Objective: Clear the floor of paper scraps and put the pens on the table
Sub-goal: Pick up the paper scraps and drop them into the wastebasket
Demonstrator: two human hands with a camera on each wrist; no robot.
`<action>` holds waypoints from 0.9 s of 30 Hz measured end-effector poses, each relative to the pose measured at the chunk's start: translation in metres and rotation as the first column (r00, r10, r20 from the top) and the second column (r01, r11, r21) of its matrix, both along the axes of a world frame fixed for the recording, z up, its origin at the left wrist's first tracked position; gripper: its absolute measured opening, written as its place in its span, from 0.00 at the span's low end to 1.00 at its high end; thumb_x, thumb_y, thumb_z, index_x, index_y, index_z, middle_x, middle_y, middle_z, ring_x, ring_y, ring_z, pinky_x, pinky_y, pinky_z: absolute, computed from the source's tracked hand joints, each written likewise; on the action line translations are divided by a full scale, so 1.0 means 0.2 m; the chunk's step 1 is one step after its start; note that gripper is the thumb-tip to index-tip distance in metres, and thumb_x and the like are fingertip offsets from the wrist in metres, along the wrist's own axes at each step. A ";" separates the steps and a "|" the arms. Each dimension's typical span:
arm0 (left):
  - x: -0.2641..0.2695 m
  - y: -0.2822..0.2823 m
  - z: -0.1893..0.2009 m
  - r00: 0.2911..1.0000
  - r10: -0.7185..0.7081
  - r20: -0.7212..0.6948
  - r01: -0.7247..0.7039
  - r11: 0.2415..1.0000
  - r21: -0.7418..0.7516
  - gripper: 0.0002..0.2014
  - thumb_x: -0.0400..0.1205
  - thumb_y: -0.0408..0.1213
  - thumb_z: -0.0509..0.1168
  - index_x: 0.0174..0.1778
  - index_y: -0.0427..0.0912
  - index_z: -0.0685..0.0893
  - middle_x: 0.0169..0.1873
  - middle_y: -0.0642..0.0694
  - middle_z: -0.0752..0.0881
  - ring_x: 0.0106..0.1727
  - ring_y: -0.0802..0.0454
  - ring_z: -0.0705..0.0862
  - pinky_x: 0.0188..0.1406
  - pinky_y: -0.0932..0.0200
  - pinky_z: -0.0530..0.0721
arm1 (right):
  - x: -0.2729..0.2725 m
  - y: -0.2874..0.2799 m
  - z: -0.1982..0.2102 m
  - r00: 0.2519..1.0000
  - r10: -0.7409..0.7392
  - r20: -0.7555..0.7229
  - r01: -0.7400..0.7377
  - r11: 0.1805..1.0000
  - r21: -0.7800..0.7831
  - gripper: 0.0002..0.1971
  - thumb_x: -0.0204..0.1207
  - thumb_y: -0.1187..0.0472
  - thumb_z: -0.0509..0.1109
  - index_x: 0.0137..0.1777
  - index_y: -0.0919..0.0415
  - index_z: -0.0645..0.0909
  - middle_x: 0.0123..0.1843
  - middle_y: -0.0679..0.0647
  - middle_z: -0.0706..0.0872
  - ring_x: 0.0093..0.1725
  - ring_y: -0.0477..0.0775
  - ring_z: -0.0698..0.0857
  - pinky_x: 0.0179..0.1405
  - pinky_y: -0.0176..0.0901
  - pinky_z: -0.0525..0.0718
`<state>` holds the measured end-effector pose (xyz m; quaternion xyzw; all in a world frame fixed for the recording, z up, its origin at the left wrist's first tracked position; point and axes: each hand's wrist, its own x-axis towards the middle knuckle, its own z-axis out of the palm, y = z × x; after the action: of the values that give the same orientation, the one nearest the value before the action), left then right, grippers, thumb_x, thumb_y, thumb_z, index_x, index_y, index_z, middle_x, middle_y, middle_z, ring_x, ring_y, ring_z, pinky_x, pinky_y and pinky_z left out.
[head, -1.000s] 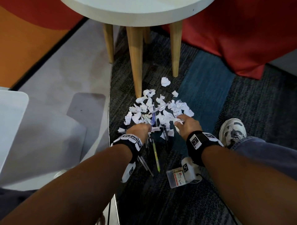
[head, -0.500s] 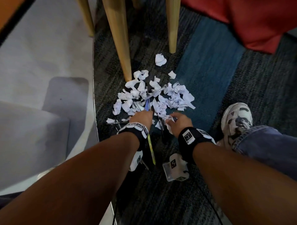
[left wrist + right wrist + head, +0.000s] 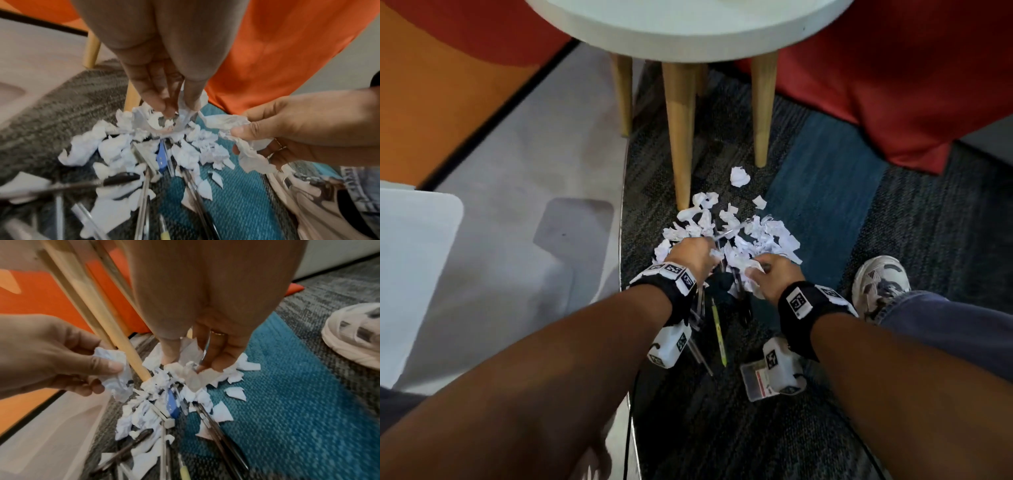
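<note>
White paper scraps (image 3: 753,236) lie heaped on the dark carpet in front of the table legs, mixed with several pens. My left hand (image 3: 690,255) pinches a crumpled scrap (image 3: 180,116) between thumb and fingers just above the heap. My right hand (image 3: 774,270) grips another torn scrap (image 3: 191,376) at the heap's near right side. A blue pen (image 3: 162,155) lies among the scraps, dark and clear pens (image 3: 218,433) fan out toward me, and a yellow-green pen (image 3: 719,332) lies between my wrists.
A round white table (image 3: 688,37) on wooden legs (image 3: 679,137) stands just beyond the heap. A red cushion (image 3: 893,85) sits at the right rear. My white shoe (image 3: 880,284) is on the right. Grey hard floor (image 3: 517,205) lies to the left.
Both hands have closed on scraps at the near edge of the heap and lifted slightly. The head view dipped toward the floor, then rose to show the tabletop again.
</note>
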<state>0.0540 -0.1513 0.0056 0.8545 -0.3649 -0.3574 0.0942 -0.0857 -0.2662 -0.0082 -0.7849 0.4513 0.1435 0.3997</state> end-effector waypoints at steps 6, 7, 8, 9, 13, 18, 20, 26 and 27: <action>0.10 0.26 0.44 0.987 0.105 0.125 -0.092 0.990 -0.103 0.11 0.84 0.48 0.61 0.56 0.46 0.80 0.52 0.41 0.86 0.47 0.43 0.82 0.42 0.55 0.78 | 0.15 0.12 0.31 0.987 0.048 0.155 -0.052 0.998 0.021 0.14 0.77 0.50 0.73 0.59 0.52 0.82 0.49 0.53 0.84 0.48 0.54 0.83 0.50 0.40 0.77; 0.13 0.31 0.52 0.979 0.127 0.160 -0.108 0.987 -0.121 0.10 0.84 0.49 0.61 0.52 0.47 0.79 0.50 0.42 0.86 0.46 0.43 0.82 0.40 0.55 0.76 | 0.21 0.16 0.38 0.979 0.094 0.183 -0.098 0.995 0.015 0.11 0.76 0.50 0.74 0.55 0.49 0.80 0.44 0.50 0.83 0.45 0.53 0.82 0.48 0.42 0.79; 0.15 0.37 0.60 0.969 0.149 0.197 -0.123 0.983 -0.138 0.09 0.84 0.50 0.61 0.48 0.49 0.77 0.48 0.43 0.85 0.47 0.43 0.82 0.39 0.55 0.74 | 0.27 0.20 0.42 0.963 0.153 0.222 -0.158 0.987 0.005 0.09 0.75 0.50 0.75 0.52 0.47 0.81 0.42 0.49 0.84 0.43 0.52 0.82 0.49 0.46 0.82; 0.18 0.44 0.69 0.956 0.174 0.236 -0.138 0.977 -0.160 0.09 0.84 0.51 0.61 0.47 0.49 0.76 0.46 0.43 0.85 0.49 0.41 0.83 0.39 0.55 0.73 | 0.34 0.24 0.47 0.942 0.203 0.268 -0.212 0.977 0.004 0.07 0.73 0.49 0.76 0.49 0.46 0.83 0.40 0.48 0.85 0.41 0.51 0.82 0.51 0.51 0.85; 0.33 0.75 1.01 0.879 0.314 0.358 -0.241 0.942 -0.236 0.13 0.84 0.50 0.59 0.49 0.44 0.81 0.47 0.41 0.86 0.51 0.39 0.83 0.39 0.56 0.70 | 0.58 0.47 0.78 0.852 0.317 0.416 -0.347 0.938 -0.004 0.05 0.75 0.54 0.75 0.41 0.43 0.82 0.33 0.48 0.84 0.29 0.45 0.81 0.35 0.41 0.85; 0.56 1.23 1.27 0.719 0.555 0.419 -0.428 0.828 -0.363 0.11 0.83 0.51 0.60 0.42 0.47 0.75 0.41 0.42 0.83 0.45 0.39 0.81 0.37 0.56 0.69 | 0.88 0.82 1.03 0.753 0.367 0.547 -0.465 0.884 0.048 0.05 0.76 0.59 0.74 0.51 0.57 0.84 0.30 0.49 0.81 0.25 0.49 0.77 0.25 0.39 0.76; 0.61 1.39 1.28 0.660 0.619 0.425 -0.488 0.784 -0.384 0.12 0.83 0.51 0.60 0.46 0.45 0.77 0.44 0.40 0.84 0.48 0.38 0.82 0.38 0.56 0.70 | 0.98 0.97 1.07 0.728 0.371 0.576 -0.500 0.863 0.075 0.07 0.77 0.60 0.73 0.54 0.59 0.83 0.32 0.51 0.82 0.26 0.51 0.78 0.25 0.41 0.78; 0.64 1.69 1.11 0.687 0.652 0.321 -0.635 0.753 -0.172 0.13 0.82 0.46 0.62 0.50 0.38 0.83 0.46 0.40 0.86 0.49 0.39 0.85 0.42 0.55 0.80 | 1.14 1.40 1.06 0.673 0.454 0.583 -0.607 0.790 0.086 0.08 0.78 0.55 0.72 0.55 0.54 0.83 0.38 0.55 0.85 0.31 0.51 0.82 0.31 0.45 0.83; 0.65 1.71 1.09 0.695 0.648 0.311 -0.639 0.755 -0.145 0.12 0.81 0.46 0.63 0.49 0.40 0.83 0.47 0.40 0.87 0.47 0.40 0.85 0.43 0.55 0.81 | 1.15 1.45 1.04 0.660 0.469 0.587 -0.619 0.782 0.072 0.08 0.78 0.55 0.72 0.55 0.54 0.82 0.38 0.56 0.84 0.32 0.52 0.82 0.32 0.46 0.84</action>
<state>0.1831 0.1900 0.2241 0.9752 -0.0581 -0.1426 0.1591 0.1442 0.0238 0.2005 -0.8302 0.0385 0.0902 0.5488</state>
